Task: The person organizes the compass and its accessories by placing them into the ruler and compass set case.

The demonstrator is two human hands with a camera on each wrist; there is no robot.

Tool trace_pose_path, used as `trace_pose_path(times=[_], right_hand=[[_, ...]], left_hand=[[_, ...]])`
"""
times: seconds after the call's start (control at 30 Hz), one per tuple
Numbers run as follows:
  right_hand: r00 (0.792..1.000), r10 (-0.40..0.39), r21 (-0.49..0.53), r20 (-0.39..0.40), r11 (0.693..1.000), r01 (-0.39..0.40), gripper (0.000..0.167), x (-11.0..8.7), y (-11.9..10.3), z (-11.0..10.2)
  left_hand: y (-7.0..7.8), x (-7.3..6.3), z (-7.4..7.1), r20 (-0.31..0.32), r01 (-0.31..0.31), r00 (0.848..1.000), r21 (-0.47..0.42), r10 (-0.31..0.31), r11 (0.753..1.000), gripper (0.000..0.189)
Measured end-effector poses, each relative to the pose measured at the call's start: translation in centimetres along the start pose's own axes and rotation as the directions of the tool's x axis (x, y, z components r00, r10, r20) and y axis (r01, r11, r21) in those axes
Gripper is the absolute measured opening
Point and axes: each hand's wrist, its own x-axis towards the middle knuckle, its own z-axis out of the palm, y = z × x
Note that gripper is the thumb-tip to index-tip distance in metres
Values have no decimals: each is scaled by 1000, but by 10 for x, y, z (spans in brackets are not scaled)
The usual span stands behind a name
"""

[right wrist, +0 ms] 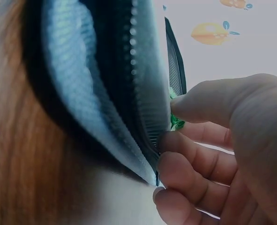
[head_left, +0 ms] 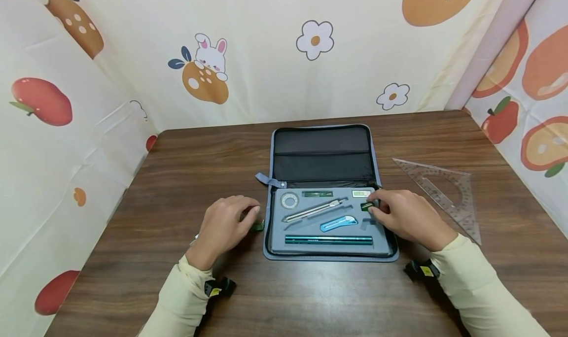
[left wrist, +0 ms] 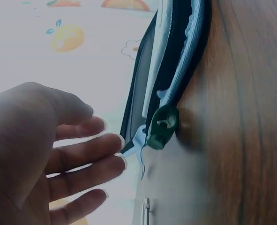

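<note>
An unzipped blue stationery case (head_left: 332,258) lies open, its grey tray (head_left: 277,228) facing up. At the tray's right side my right hand (head_left: 410,219) pinches a small dark-green piece (head_left: 366,206) between thumb and fingers; in the right wrist view the fingers mostly cover this green piece (right wrist: 177,123). My left hand (head_left: 224,228) hovers left of the case with loosely bent fingers. Close by its fingertips, against the case's side, is a small green plastic piece (left wrist: 163,126) with an opening in it. In the left wrist view the left hand (left wrist: 58,150) stays apart from it.
The tray holds a metal compass (head_left: 312,210), a blue utility knife (head_left: 338,223), green pencils (head_left: 328,240), a clear round piece (head_left: 290,200), a green narrow box (head_left: 317,194) and a white eraser (head_left: 361,194). A transparent set square (head_left: 461,199) lies on the wooden table (head_left: 333,302) at right.
</note>
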Motion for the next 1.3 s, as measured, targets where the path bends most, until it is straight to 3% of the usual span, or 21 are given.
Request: trace_pose_path(times=[0.13, 0.3, 0.47, 0.6, 0.87, 1.3], right_hand=[[1000, 2, 9, 7, 1000, -2, 21, 0, 0, 0], [1000, -2, 9, 9, 1000, 2, 22, 0, 0, 0], [1000, -27, 18, -4, 999, 27, 22, 0, 2, 0], [999, -35, 50, -3, 998, 36, 20, -1, 4, 0], [998, 12, 82, 63, 996, -17, 24, -2, 4, -5], [1000, 2, 8, 27, 1000, -2, 24, -2, 1, -4]], left_hand=[[-3, -2, -1, 46, 48, 998, 27, -49, 998, 11], [-5, -3, -5, 152, 77, 985, 58, -85, 995, 8], [-6, -5, -8, 274, 54, 959, 58, -68, 997, 10], [-5, -5, -8, 332, 25, 943, 48, -39, 999, 18], [-4, -4, -4, 334, 53, 940, 62, -71, 997, 11], [-4, -2, -6, 294, 118, 947, 49, -127, 992, 6]])
